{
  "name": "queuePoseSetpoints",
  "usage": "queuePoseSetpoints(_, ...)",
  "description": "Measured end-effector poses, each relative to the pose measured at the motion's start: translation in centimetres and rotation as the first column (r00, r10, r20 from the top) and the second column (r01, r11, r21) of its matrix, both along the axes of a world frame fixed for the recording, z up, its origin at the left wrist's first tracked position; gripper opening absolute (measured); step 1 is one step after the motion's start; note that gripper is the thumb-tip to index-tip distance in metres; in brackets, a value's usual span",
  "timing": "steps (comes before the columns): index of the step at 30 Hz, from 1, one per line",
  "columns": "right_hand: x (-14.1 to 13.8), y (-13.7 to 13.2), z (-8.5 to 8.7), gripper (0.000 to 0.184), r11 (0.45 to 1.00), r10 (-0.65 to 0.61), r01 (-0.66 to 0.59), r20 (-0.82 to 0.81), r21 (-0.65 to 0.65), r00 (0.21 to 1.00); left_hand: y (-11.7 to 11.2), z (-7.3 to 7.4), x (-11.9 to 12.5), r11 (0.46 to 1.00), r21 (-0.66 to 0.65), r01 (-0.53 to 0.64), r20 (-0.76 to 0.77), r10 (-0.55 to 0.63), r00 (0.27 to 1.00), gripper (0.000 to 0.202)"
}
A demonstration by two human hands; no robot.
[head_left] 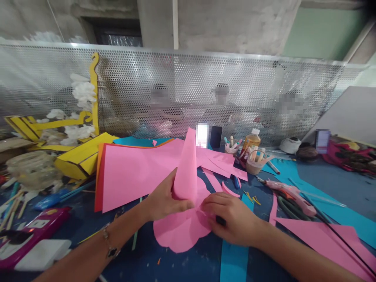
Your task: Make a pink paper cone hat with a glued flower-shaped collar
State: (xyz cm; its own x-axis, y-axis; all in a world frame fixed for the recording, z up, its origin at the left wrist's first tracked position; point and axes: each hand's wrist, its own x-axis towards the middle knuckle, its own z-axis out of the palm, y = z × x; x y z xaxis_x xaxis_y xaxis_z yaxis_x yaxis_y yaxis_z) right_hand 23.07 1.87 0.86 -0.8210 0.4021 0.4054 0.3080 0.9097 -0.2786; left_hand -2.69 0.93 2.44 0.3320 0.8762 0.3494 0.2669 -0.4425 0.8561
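Bright, even light leaves only soft shadows on the pink paper (pixel 141 172); the perforated metal screen (pixel 235 86) bows with wide-angle distortion toward the frame edges

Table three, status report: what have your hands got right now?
Left hand gripping pink paper cone, upright. Right hand pressing scalloped pink paper at cone's base. Pink glue gun lying right of the hands, not in the way.

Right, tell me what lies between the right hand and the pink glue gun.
In the head view, a teal card strip and small yellow paper scraps lie there.
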Motion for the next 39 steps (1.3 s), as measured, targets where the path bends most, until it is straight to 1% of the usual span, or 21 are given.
queuePoseSetpoints(2,0.1,0.0,-0.1,0.032,1.000,-0.007,0.007,0.016,-0.007,1.000,0.1,-0.2,0.1,1.000,-0.011,-0.006,0.001,0.006,1.000,0.067)
queuePoseSetpoints(4,0.0,-0.1,-0.3,0.041,1.000,-0.001,0.003,0.063,-0.027,0.998,0.1,-0.5,0.1,1.000,-0.015,-0.012,-0.006,0.012,1.000,0.063)
queuePoseSetpoints(5,0.0,-0.1,-0.4,0.042,1.000,-0.004,0.006,0.076,-0.028,0.997,0.1,-0.5,0.2,1.000,-0.017,-0.018,-0.016,0.018,1.000,0.060)
queuePoseSetpoints(7,-0.1,0.0,-0.4,0.035,1.000,-0.017,0.017,0.065,0.001,0.998,0.0,-0.5,0.1,0.999,-0.004,-0.038,-0.024,0.038,0.999,0.057)
queuePoseSetpoints(10,0.3,0.5,0.1,0.022,0.992,-0.049,0.057,-0.077,0.108,0.996,-0.3,0.1,-0.1,0.999,0.023,-0.046,0.029,0.045,0.999,0.060)
queuePoseSetpoints(13,1.1,0.9,1.0,0.025,0.977,-0.072,0.120,-0.254,0.179,0.965,-0.6,0.9,-0.4,1.000,-0.002,0.015,0.125,-0.015,0.992,0.062)
queuePoseSetpoints(15,1.4,0.9,1.3,0.029,0.974,-0.063,0.123,-0.299,0.188,0.952,-0.5,1.1,-0.5,0.996,-0.037,0.077,0.161,-0.070,0.984,0.061)
queuePoseSetpoints(17,1.4,0.8,1.3,0.032,0.981,-0.046,0.095,-0.270,0.172,0.962,-0.3,0.9,-0.5,0.986,-0.078,0.145,0.167,-0.131,0.977,0.060)
queuePoseSetpoints(20,1.0,0.6,0.5,0.031,0.995,-0.017,0.026,-0.098,0.095,0.995,0.0,0.4,-0.3,0.969,-0.118,0.219,0.158,-0.200,0.967,0.064)
queuePoseSetpoints(22,0.7,0.5,-0.2,0.029,0.999,-0.020,0.019,0.009,0.042,1.000,0.2,0.1,-0.2,0.968,-0.110,0.225,0.140,-0.209,0.968,0.066)
queuePoseSetpoints(24,0.6,0.7,-0.6,0.030,0.999,-0.035,0.034,0.058,0.024,0.998,0.3,-0.1,-0.3,0.972,-0.098,0.215,0.103,-0.204,0.973,0.066)
queuePoseSetpoints(26,0.7,0.8,-0.7,0.028,0.998,-0.052,0.050,0.050,0.043,0.997,0.3,-0.2,-0.5,0.975,-0.088,0.204,0.069,-0.198,0.978,0.064)
queuePoseSetpoints(28,0.8,0.9,-0.6,0.024,0.994,-0.083,0.083,-0.004,0.074,0.997,0.3,-0.3,-0.6,0.976,-0.083,0.201,0.052,-0.198,0.979,0.060)
queuePoseSetpoints(30,0.8,0.8,-0.4,0.024,0.991,-0.099,0.102,-0.036,0.082,0.994,0.2,-0.3,-0.6,0.978,-0.067,0.199,0.051,-0.196,0.979,0.060)
queuePoseSetpoints(33,0.7,0.5,-0.3,0.034,0.996,-0.079,0.077,0.034,0.040,0.996,0.2,-0.2,-0.5,0.980,-0.051,0.194,0.040,-0.192,0.981,0.063)
queuePoseSetpoints(35,0.7,0.4,-0.3,0.035,0.996,-0.079,0.077,0.067,0.034,0.995,0.1,-0.2,-0.4,0.982,-0.060,0.179,0.033,-0.178,0.984,0.065)
queuePoseSetpoints(37,0.8,0.5,-0.2,0.028,0.992,-0.108,0.107,0.022,0.070,0.994,0.0,-0.2,-0.2,0.985,-0.071,0.157,0.036,-0.155,0.987,0.067)
queuePoseSetpoints(39,0.9,0.5,-0.2,0.023,0.985,-0.129,0.135,-0.067,0.103,0.989,0.0,-0.1,-0.1,0.987,-0.076,0.139,0.043,-0.136,0.990,0.068)
